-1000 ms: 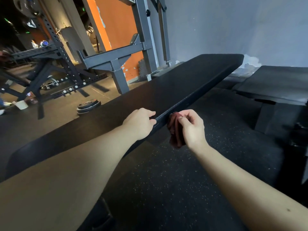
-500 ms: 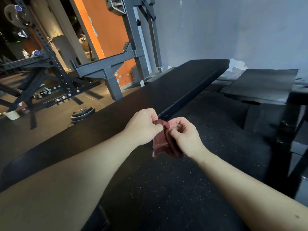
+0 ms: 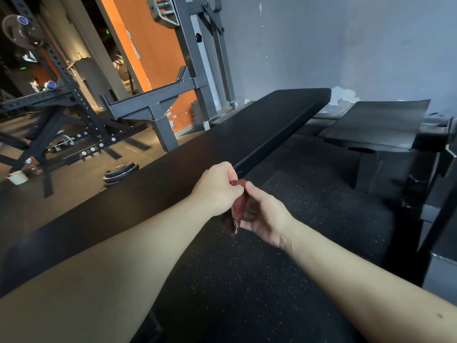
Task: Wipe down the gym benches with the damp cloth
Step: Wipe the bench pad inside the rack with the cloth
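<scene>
A long black padded gym bench [image 3: 259,125] runs from the lower left up to the grey wall. A dark red cloth [image 3: 236,211] hangs bunched between my two hands, just off the bench's right edge and above the floor. My left hand [image 3: 217,186] pinches the cloth's top corner with closed fingers. My right hand [image 3: 264,216] grips the cloth from the right side, fingers curled around it. Most of the cloth is hidden between the hands. It is not touching the bench.
A grey steel rack [image 3: 158,107] stands left of the bench by an orange wall. Weight plates [image 3: 120,173] lie on the floor. A second dark bench pad [image 3: 376,125] sits at the right. A white cup [image 3: 17,177] stands far left. Speckled rubber floor [image 3: 284,280] lies below my arms.
My right hand took the cloth off the bench's side edge. My left hand left the bench edge and took hold of the cloth too. Both hands now hold it away from the bench.
</scene>
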`<control>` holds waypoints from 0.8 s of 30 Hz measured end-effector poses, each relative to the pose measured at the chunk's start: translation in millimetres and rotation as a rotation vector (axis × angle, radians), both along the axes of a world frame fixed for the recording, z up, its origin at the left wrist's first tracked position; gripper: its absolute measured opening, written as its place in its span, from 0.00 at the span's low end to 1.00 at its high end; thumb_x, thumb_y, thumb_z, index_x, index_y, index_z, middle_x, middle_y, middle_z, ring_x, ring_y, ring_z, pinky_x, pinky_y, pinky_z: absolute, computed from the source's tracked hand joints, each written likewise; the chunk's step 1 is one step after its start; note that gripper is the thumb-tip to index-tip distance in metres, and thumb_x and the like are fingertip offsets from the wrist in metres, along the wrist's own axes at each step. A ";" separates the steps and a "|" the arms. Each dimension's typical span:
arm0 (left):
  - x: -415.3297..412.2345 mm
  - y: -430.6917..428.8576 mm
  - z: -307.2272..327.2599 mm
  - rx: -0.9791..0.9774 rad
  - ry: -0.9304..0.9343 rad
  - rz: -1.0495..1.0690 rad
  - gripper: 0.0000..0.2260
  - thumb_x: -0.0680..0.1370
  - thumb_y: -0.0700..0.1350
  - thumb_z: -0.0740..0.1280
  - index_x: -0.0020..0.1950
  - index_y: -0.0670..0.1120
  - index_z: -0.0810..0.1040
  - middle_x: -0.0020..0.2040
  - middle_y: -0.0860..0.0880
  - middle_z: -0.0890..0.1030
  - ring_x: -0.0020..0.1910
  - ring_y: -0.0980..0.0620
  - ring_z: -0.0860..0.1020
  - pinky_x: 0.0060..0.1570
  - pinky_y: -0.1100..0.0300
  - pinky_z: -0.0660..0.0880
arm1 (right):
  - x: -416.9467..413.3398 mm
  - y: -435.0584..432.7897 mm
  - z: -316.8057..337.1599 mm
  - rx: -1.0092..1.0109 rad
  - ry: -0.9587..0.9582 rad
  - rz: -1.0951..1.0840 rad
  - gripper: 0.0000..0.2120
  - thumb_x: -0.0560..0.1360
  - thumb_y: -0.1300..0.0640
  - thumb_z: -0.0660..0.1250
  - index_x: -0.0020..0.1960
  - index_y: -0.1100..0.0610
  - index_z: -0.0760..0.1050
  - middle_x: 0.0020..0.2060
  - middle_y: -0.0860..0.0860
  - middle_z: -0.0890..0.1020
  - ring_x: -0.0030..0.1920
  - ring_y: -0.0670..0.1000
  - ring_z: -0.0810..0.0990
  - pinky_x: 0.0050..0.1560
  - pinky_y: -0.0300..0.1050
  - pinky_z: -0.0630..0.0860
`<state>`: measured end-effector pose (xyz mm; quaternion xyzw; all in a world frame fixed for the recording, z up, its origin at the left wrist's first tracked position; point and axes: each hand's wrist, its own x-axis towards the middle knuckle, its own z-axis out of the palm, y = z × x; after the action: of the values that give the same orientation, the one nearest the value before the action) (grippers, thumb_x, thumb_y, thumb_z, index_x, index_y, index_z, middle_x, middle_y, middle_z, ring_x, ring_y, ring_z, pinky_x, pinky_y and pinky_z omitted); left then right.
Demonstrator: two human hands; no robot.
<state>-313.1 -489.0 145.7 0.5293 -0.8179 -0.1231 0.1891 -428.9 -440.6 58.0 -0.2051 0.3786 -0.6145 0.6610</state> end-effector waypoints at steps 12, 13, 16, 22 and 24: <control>35.7 -22.5 6.9 -0.155 -0.244 0.216 0.17 0.81 0.54 0.68 0.69 0.50 0.79 0.66 0.48 0.76 0.63 0.46 0.77 0.48 0.58 0.70 | -30.6 -49.0 -11.2 0.076 0.327 -0.540 0.06 0.78 0.57 0.73 0.55 0.52 0.80 0.50 0.51 0.87 0.47 0.51 0.87 0.49 0.47 0.83; 39.5 -25.4 5.3 -0.138 -0.270 0.226 0.19 0.81 0.55 0.68 0.70 0.50 0.78 0.68 0.48 0.75 0.64 0.45 0.77 0.48 0.58 0.69 | -33.3 -56.2 -11.3 0.092 0.393 -0.590 0.08 0.78 0.55 0.73 0.56 0.51 0.79 0.51 0.49 0.85 0.49 0.50 0.85 0.53 0.47 0.82; 47.7 -37.5 -2.6 -0.094 -0.275 0.202 0.19 0.81 0.54 0.69 0.69 0.49 0.79 0.66 0.48 0.75 0.64 0.45 0.77 0.50 0.58 0.70 | -41.7 -82.6 -12.8 0.088 0.457 -0.678 0.10 0.75 0.52 0.71 0.53 0.44 0.75 0.50 0.47 0.84 0.50 0.49 0.84 0.55 0.50 0.82; 60.6 -53.5 -9.7 -0.052 -0.230 0.131 0.19 0.79 0.55 0.71 0.67 0.48 0.81 0.54 0.52 0.73 0.60 0.46 0.77 0.59 0.52 0.76 | -41.1 -130.8 -13.4 0.025 0.462 -0.695 0.14 0.72 0.44 0.71 0.55 0.47 0.84 0.46 0.46 0.87 0.48 0.50 0.87 0.54 0.53 0.84; 60.6 -55.3 -11.8 -0.064 -0.215 0.116 0.19 0.79 0.54 0.71 0.67 0.47 0.80 0.54 0.52 0.73 0.58 0.47 0.78 0.55 0.55 0.75 | -34.8 -130.9 -9.9 0.029 0.523 -0.744 0.12 0.74 0.48 0.71 0.54 0.50 0.85 0.43 0.46 0.87 0.45 0.48 0.86 0.53 0.51 0.84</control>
<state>-252.4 -544.3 133.9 0.5794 -0.8051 -0.0284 0.1239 -463.6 -571.4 48.1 -0.1944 0.5894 -0.7323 0.2802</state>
